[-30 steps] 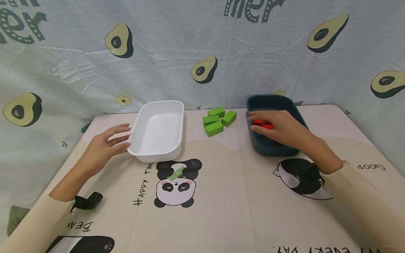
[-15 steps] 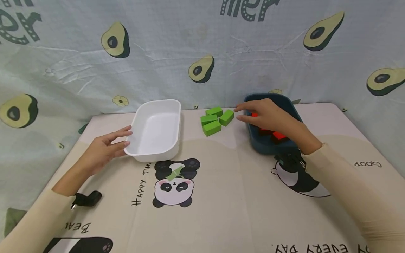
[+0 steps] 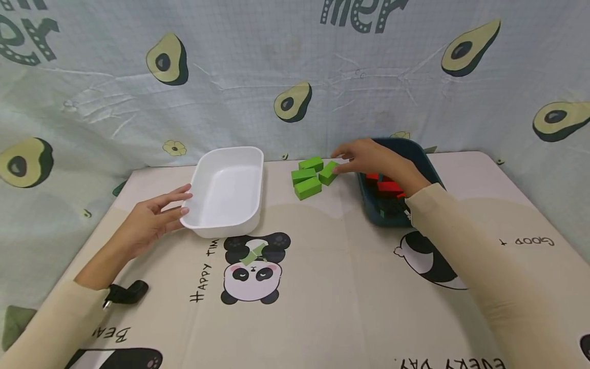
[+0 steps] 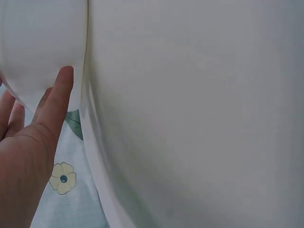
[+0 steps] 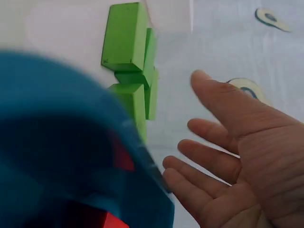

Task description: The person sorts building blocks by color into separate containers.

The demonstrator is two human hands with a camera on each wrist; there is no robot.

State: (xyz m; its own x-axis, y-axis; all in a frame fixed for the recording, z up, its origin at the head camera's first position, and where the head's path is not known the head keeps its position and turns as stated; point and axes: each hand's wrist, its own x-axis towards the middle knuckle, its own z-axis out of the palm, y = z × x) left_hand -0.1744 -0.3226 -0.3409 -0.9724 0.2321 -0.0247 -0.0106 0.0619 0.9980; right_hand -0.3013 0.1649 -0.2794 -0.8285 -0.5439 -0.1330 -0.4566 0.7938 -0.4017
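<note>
Head view shows the right hand (image 3: 366, 158) spread, thumb tip at the rightmost green block (image 3: 328, 174), contact unclear; that block lies on the bench (image 3: 322, 282) between the white tray (image 3: 228, 192) and teal tray (image 3: 384, 220). The left hand (image 3: 149, 223), fingers loosely spread, touches the white tray. Best, probably, to pinch opposite sides, sparing the neighbouring blocks (image 3: 308, 188). Readable lettering: "HAPPY TIM" (image 3: 203, 274), inverted "GOOD" (image 3: 539, 241); no brand.
</note>
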